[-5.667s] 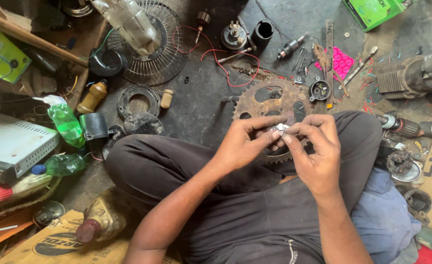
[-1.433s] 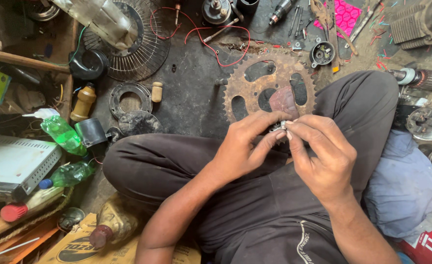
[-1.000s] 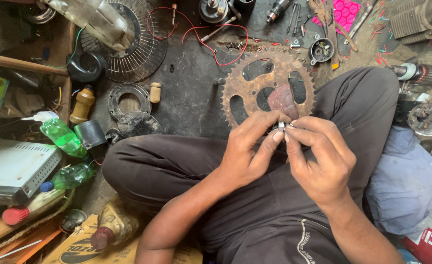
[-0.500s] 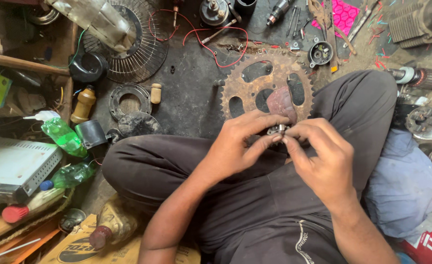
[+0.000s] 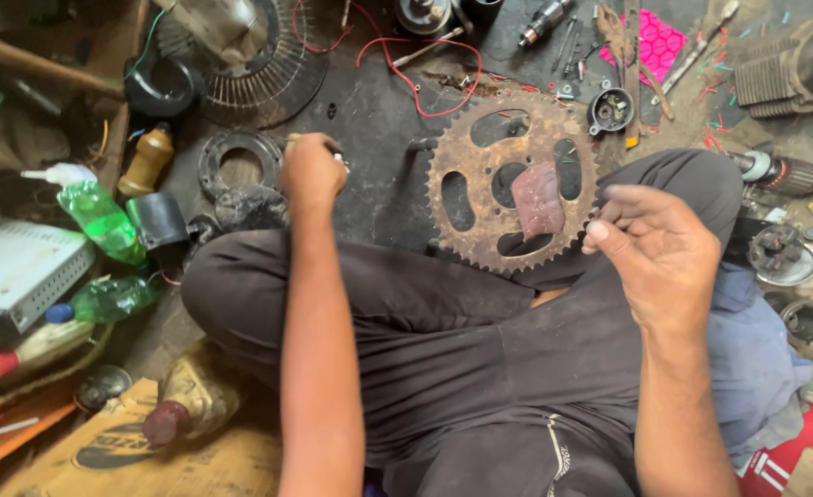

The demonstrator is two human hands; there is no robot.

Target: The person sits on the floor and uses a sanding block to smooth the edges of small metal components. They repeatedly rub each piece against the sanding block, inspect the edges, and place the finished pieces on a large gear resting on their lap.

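Two hands: both belong to the seated person and are held well apart over the crossed legs in dark trousers (image 5: 425, 313).
Right hand (image 5: 659, 253): nearest of the two, it hovers just beside the toothed edge of the sprocket; its grip is narrow, thumb and fingers drawn together, and whether a small part lies between them cannot be told.
Sprocket (image 5: 476, 237): a large rusty toothed ring, it lies flat on the floor (image 5: 379, 129) with its near edge against the trousers and a reddish scrap (image 5: 537, 198) on its middle.
Sprocket handling: it looks stiff, fairly heavy and rough with rust, so unlikely to slip; the teeth could bite skin, so the bars between the cut-outs seem the better hold.
Left hand (image 5: 312, 170): stretched farther out above the floor, its grip is closed on a small metal piece (image 5: 340, 158) of which only a pale tip shows.
Small piece handling: probably light and hard, easy to drop and lose in the clutter; a firm fingertip pinch suits it.
Beside the left hand: a black ring (image 5: 239, 170) and a brown bottle (image 5: 147, 161).
Farthest: a wire fan guard (image 5: 259, 74), a red wire (image 5: 415, 83) and a pink sheet (image 5: 655, 41).
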